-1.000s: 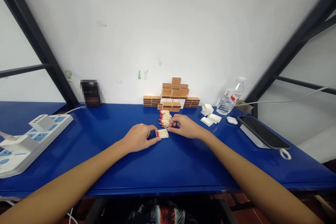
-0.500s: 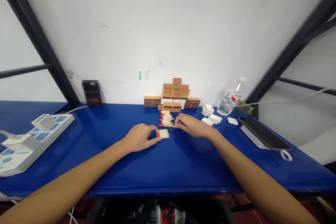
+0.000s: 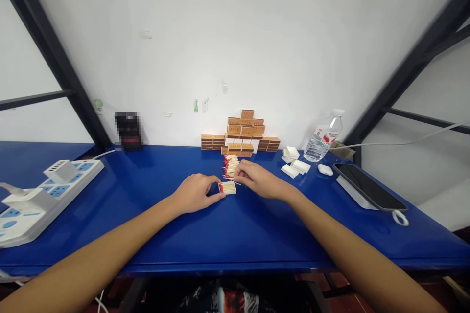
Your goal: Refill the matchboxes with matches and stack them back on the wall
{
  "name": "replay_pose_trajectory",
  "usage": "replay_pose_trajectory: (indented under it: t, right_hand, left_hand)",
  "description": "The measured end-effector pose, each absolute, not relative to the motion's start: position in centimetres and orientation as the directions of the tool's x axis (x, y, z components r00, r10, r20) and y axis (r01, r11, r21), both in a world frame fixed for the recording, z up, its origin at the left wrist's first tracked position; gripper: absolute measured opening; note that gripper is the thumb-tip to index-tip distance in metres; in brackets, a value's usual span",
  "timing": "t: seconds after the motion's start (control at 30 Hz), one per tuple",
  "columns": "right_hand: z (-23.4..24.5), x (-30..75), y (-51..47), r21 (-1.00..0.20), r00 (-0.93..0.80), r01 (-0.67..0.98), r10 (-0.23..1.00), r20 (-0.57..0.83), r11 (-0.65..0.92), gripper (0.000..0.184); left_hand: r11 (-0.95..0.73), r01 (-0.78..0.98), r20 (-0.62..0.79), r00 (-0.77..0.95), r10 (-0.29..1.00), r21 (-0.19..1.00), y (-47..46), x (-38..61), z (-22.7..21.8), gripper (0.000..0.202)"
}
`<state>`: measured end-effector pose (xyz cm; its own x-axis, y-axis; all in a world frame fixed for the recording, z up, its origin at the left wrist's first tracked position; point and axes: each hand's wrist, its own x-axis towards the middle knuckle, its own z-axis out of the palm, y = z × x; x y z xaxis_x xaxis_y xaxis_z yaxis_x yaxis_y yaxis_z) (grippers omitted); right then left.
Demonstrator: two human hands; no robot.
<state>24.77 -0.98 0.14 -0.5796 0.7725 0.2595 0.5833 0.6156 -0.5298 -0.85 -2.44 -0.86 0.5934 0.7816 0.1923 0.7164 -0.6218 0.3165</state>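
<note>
My left hand (image 3: 196,193) rests on the blue table with thumb and index finger against the left end of a small white matchbox tray (image 3: 232,191). Several red-headed matches (image 3: 226,188) lie in that tray. Just above and right of it, my right hand (image 3: 257,179) is closed in a pinch on a match (image 3: 238,184), whose pale stick shows below the fingertips. Behind the tray lies a loose heap of matches (image 3: 230,164), its right side partly hidden by my right hand.
Stacked brown matchboxes (image 3: 246,130) stand against the wall. White empty-looking trays (image 3: 295,167), a water bottle (image 3: 323,139), a white earphone case (image 3: 325,169) and a phone (image 3: 367,186) are to the right. A power strip (image 3: 88,174) lies left on the blue table (image 3: 220,239).
My right hand has moved left and slightly towards me, from the heap's right edge to beside the tray, with a match between its fingers. My left hand stays at the tray.
</note>
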Motion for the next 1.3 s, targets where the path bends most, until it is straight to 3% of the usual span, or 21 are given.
replay_pose_trajectory:
  t: [0.63,0.93,1.3]
  right_hand:
    - [-1.5,23.0,-1.0,-0.580,-0.581,0.497,0.744,0.331,0.646,0.012]
    - [-0.8,24.3,-0.6,-0.476,-0.592,0.579,0.743,0.313,0.662,0.005]
    - [-1.1,23.9,-0.7,-0.469,-0.581,0.590,0.749,0.318,0.657,0.005]
  left_hand:
    - [-0.621,0.697,0.203,0.591,0.781,0.358,-2.1,-1.0,-1.2,0.042]
    - [-0.604,0.706,0.193,0.577,0.794,0.370,-2.3,-0.9,-0.9,0.039]
    - [-0.618,0.691,0.199,0.591,0.782,0.376,-2.1,-0.9,-1.2,0.037]
